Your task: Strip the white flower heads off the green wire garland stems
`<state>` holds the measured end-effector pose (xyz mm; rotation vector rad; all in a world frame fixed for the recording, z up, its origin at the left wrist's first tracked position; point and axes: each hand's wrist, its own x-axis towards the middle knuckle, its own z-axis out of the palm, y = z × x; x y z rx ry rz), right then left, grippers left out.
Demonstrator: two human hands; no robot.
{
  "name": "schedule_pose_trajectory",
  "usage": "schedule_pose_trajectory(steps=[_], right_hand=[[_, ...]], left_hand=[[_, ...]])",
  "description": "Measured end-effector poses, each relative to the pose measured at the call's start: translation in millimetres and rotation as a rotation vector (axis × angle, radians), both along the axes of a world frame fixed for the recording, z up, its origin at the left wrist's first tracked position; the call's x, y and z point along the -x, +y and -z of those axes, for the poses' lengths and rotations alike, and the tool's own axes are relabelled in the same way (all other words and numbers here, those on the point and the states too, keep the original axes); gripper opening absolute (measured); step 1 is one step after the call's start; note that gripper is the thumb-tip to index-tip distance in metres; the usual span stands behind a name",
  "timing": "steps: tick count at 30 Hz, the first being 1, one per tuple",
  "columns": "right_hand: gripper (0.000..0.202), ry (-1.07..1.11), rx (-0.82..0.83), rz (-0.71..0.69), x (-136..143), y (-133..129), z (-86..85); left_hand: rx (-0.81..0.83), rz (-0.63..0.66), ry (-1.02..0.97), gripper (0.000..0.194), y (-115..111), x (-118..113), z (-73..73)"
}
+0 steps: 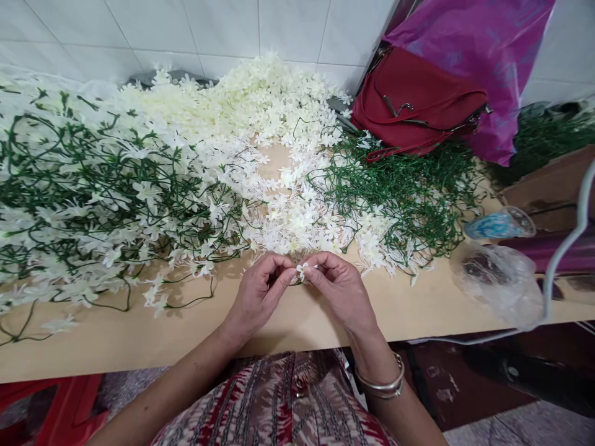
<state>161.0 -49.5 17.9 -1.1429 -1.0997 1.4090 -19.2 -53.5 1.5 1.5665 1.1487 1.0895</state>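
A small white artificial flower (pixel 303 271) sits between my two hands, above the front part of the table. My left hand (pixel 260 296) pinches at its left side with thumb and forefinger. From the other side, the thumb and forefinger of my right hand (pixel 343 291) close on its petals. A bit of green stem shows just below the fingertips; which fingers grip it is hidden. Right beyond my hands lie loose white petal pieces (pixel 320 217). To the left is a big heap of white flowers on green stems (pixel 139 192).
Bare green stems (pixel 395 192) lie in a tangle at the right, beneath a red handbag (pixel 418 99) and a purple plastic bag (pixel 493 56). Cream blossoms (pixel 274 93) are piled by the tiled wall. A plastic cup (pixel 499 224), a clear bag (pixel 502 279) and a grey cable (pixel 562 248) occupy the right end.
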Motion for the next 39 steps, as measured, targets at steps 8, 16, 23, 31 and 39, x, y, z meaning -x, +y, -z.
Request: schedule_pose_trajectory(steps=[8,16,23,31,39], right_hand=[[0.018,0.007,-0.032,0.055,7,-3,10.7],[0.014,-0.004,-0.110,0.109,16,-5,11.1],[0.011,0.056,-0.067,0.126,10,-5,16.1],[0.017,0.053,-0.057,0.064,5,-3,17.8],[0.025,0.075,0.063,-0.062,1,1,11.4]], left_hand=[[0.127,0.021,-0.065,0.024,0,-2,0.9],[0.191,0.027,-0.191,0.025,4,-5,1.5],[0.168,0.044,-0.178,0.023,0,-5,-1.6],[0.199,0.042,-0.220,0.021,-2,-4,2.0],[0.115,0.050,-0.124,0.017,-1,-1,0.0]])
